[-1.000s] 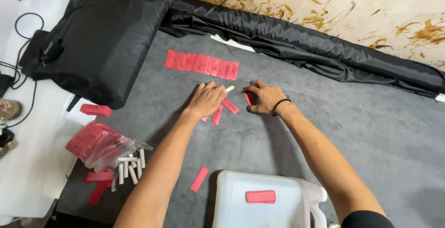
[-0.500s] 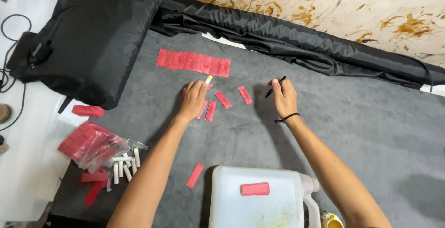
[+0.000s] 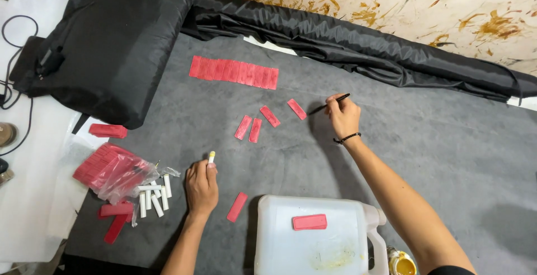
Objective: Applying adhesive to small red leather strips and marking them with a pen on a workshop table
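Since half a second earlier, my left hand [image 3: 201,186] had pulled back toward me from the loose red pieces, while my right hand [image 3: 343,116] had stayed out on the grey mat [image 3: 436,152].

Nearest me lay a white plastic jug [image 3: 313,241] on its side, with 1 red strip [image 3: 309,222] resting on top and a yellow cap [image 3: 401,264] just beside its spout on the right. Another red strip [image 3: 237,207] lay on the mat just left of the jug. My left hand sat beside it, fingers closed around a small white stick [image 3: 211,156] that poked out at the far end. To the left lay a clear bag of red strips [image 3: 109,166] and a cluster of white sticks [image 3: 152,195].

Farther out, 4 loose red strips [image 3: 263,123] lay scattered at mid-mat. My right hand, just right of them, pinched a thin black brush [image 3: 330,105], its tip pointing left toward the nearest strip. Beyond them, a tidy row of red strips [image 3: 234,72] lay side by side, touching. Black fabric [image 3: 347,43] ran along the far edge of the mat, with a black bag [image 3: 112,46] at far left.
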